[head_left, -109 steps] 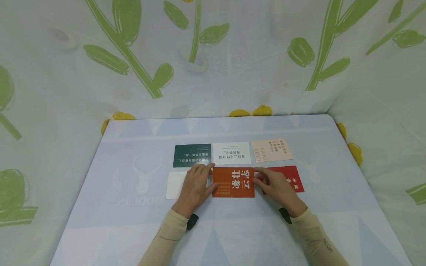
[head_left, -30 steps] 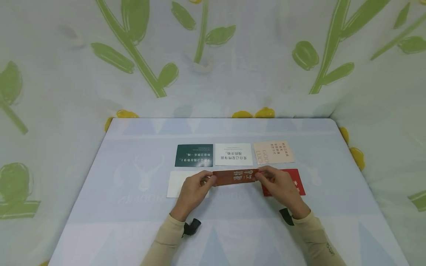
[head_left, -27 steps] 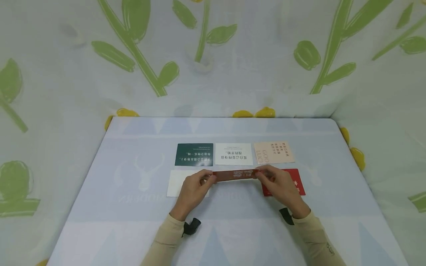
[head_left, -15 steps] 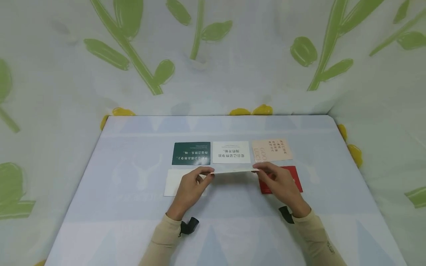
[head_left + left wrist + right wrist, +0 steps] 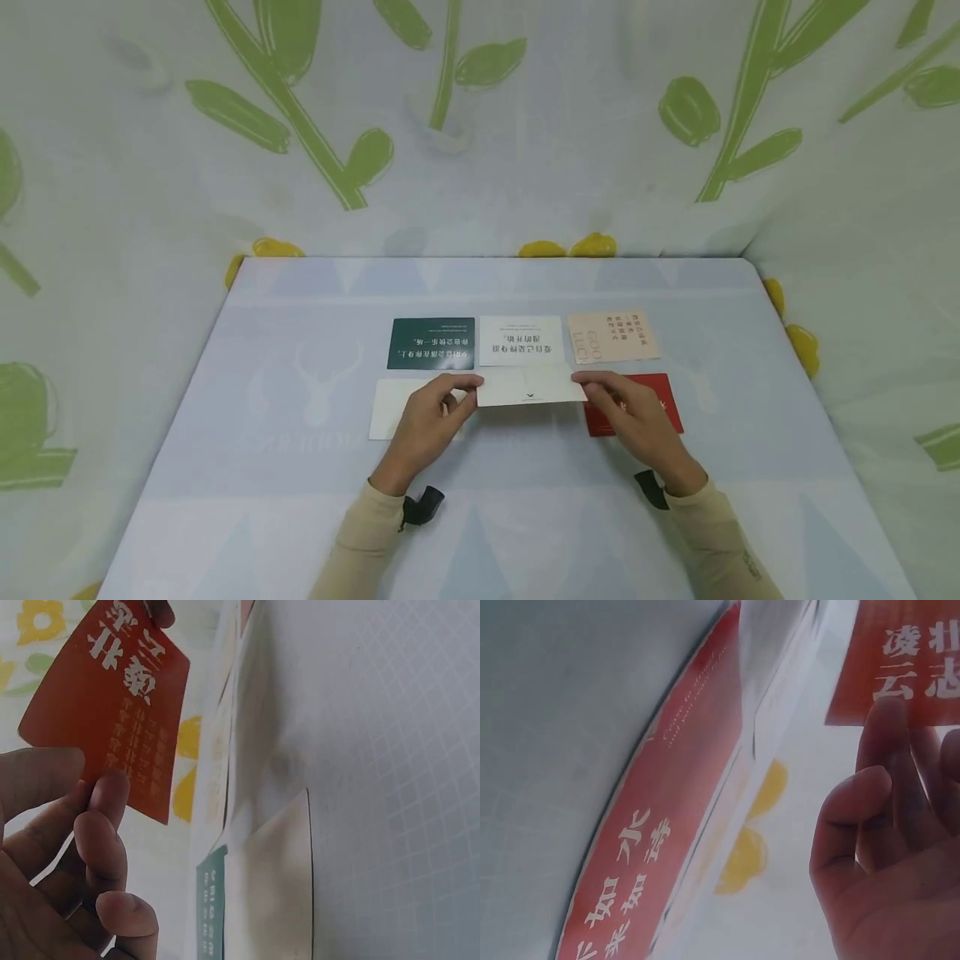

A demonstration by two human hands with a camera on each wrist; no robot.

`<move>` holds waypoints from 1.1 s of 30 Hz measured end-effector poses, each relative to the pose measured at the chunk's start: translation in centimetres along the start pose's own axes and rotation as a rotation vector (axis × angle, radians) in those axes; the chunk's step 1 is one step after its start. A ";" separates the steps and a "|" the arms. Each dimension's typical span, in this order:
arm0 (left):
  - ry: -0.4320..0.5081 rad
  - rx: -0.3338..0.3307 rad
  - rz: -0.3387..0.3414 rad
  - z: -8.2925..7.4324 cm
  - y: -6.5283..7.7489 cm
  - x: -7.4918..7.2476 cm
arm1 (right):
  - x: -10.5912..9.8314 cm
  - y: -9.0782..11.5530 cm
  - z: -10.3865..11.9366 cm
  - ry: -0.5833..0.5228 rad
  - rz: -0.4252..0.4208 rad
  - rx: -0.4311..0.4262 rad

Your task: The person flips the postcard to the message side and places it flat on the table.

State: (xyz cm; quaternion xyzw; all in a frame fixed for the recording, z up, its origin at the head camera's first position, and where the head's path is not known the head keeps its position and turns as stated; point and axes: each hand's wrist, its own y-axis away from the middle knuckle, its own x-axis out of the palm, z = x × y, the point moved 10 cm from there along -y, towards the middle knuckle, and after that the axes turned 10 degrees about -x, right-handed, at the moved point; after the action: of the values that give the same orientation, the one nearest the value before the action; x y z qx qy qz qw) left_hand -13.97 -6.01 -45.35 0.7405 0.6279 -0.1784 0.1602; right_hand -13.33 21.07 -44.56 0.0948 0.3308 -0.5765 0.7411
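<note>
A card (image 5: 528, 389), white on the back, is held above the table between both hands. Its orange-red face with white characters shows in the left wrist view, where the card (image 5: 112, 690) stands tilted. My left hand (image 5: 429, 423) pinches one end between thumb and fingers. At the other end, my right hand (image 5: 637, 419) pinches a corner. Partly beneath the left hand lies a blank white card (image 5: 386, 408). A red card (image 5: 660, 400) with white writing lies partly hidden under the right hand.
Behind the held card lie a dark green card (image 5: 431, 343), a white card with black writing (image 5: 521, 337) and a pale pink card (image 5: 615, 336), in a row. The table (image 5: 300, 467) has a pale printed cover; a leaf-patterned cloth (image 5: 525, 167) hangs behind.
The orange-red card lay face up on the table at first. Both hands have lifted it and tipped it over, through edge-on, so its white back now faces the head camera.
</note>
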 end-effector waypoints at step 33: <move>-0.541 0.296 -0.107 -3.0 1.4 1.9 | 2.0 0.6 -0.1 0.269 0.186 0.002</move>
State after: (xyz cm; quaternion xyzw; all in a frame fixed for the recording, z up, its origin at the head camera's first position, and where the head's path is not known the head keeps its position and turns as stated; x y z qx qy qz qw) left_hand -12.14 -3.18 -43.52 0.6474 0.5677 -0.4665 0.2024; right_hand -12.63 19.71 -46.02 0.2021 0.4164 -0.4875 0.7403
